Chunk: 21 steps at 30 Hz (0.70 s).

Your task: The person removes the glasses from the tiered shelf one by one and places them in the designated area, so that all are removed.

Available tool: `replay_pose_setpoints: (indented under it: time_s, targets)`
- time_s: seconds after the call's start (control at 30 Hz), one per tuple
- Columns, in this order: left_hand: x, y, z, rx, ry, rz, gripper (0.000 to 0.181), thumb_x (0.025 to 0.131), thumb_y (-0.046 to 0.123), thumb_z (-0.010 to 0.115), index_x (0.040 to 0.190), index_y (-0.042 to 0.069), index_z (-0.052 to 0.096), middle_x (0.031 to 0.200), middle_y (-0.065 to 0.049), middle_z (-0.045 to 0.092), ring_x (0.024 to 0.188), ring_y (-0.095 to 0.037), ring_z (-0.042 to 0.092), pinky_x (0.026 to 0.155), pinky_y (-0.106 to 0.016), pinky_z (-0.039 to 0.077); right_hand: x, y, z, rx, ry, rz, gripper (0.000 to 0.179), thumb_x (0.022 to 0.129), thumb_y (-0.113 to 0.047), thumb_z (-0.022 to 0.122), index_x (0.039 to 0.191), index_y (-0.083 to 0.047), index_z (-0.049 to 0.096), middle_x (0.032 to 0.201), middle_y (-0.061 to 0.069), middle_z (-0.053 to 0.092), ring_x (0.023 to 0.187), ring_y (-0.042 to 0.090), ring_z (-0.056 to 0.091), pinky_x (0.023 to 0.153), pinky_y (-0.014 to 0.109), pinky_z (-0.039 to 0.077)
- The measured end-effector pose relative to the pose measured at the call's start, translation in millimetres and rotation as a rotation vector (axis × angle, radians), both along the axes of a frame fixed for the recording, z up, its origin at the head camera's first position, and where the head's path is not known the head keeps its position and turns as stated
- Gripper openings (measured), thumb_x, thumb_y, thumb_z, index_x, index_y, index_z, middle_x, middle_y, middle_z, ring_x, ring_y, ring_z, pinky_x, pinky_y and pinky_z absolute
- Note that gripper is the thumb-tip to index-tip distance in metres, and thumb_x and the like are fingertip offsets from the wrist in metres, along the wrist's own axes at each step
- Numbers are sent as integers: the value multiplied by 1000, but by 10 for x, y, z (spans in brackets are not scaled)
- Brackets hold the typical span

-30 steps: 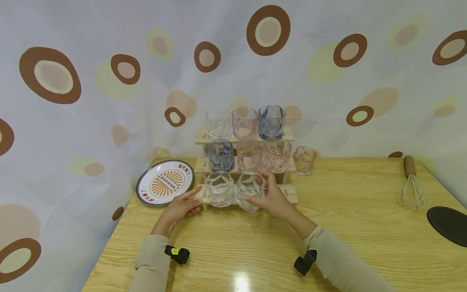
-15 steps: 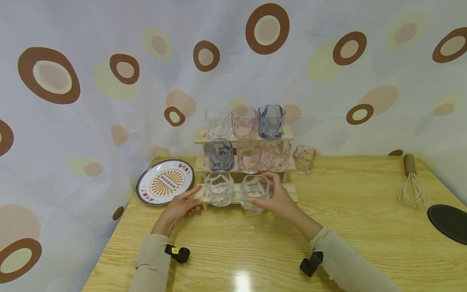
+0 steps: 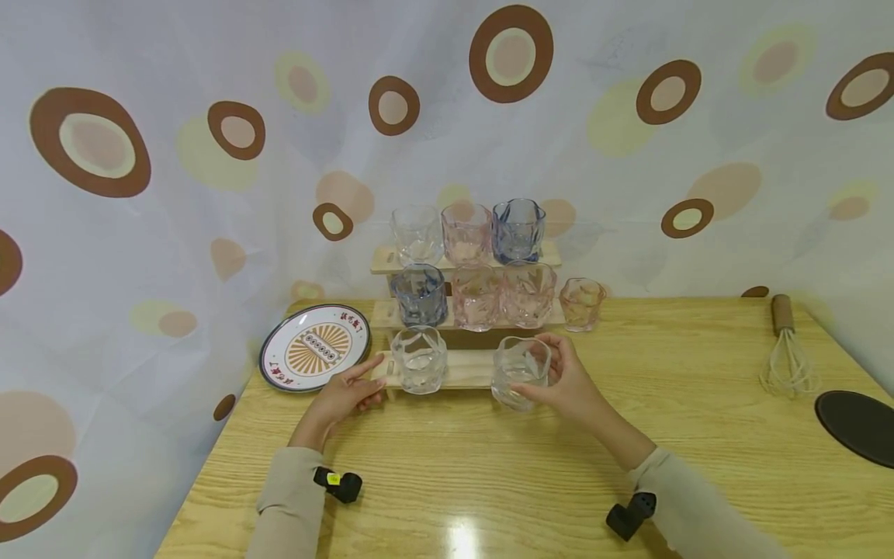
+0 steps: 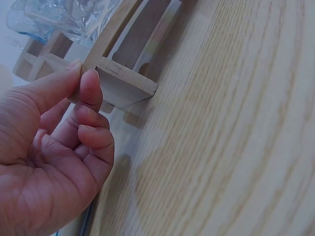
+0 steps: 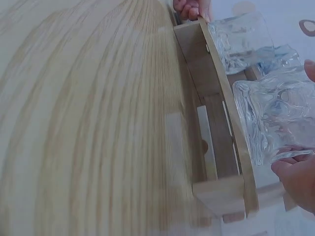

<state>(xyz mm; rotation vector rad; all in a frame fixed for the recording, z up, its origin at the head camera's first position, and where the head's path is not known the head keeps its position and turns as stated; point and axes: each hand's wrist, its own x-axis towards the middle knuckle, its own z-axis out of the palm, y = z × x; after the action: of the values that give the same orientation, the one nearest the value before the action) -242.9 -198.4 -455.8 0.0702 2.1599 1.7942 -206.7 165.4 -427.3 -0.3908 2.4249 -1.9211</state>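
Observation:
A wooden three-tier rack stands mid-table and holds several faceted glasses. At its left end, my left hand pinches the lowest board between thumb and finger; the left wrist view shows this grip on the wooden rack end. My right hand holds a clear glass by its sides, near the right part of the lowest tier. In the right wrist view this clear glass is close to the board; whether it touches is unclear. Another clear glass sits on the lowest tier's left part.
Above, the middle tier bears a blue glass and two pink ones; the top tier bears clear, pink and blue glasses. A small pink glass stands right of the rack. A plate leans at left. A whisk and black disc lie right.
My right hand has carried the clear glass rightward along the lowest tier, away from the other clear glass. The left hand stays on the rack's left end.

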Motion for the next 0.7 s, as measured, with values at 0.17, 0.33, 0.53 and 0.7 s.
replay_pose_setpoints:
  time_s: [0.17, 0.33, 0.53, 0.7]
  targets:
    - [1, 4, 5, 0, -6, 1, 58, 93, 19, 62, 146, 16, 39, 70, 2, 64, 63, -10, 52, 61, -25, 40, 63, 206, 29, 3, -13, -15, 79, 81, -6, 74, 137, 1, 19, 143, 23, 30, 138, 36, 23, 109, 51, 19]
    - [-2, -6, -10, 1, -12, 3, 57, 93, 18, 62, 146, 16, 39, 69, 2, 64, 63, -9, 52, 61, -24, 40, 94, 451, 60, 35, -14, -48, 81, 82, -7, 73, 139, 2, 16, 143, 23, 28, 137, 36, 24, 109, 46, 24]
    - [-9, 0, -2, 8, -23, 12, 57, 93, 18, 62, 145, 17, 40, 69, 1, 64, 63, -9, 53, 62, -25, 40, 64, 769, 31, 101, 27, -110, 77, 85, -11, 71, 139, 1, 16, 135, 21, 36, 91, 13, 44, 68, 19, 39]
    - [-1, 4, 7, -1, -19, 4, 58, 93, 19, 62, 146, 15, 38, 69, 2, 64, 62, -9, 52, 61, -25, 40, 27, 1030, 28, 148, 14, -172, 78, 88, -18, 69, 140, -1, 13, 136, 21, 34, 88, 11, 40, 64, 17, 37]
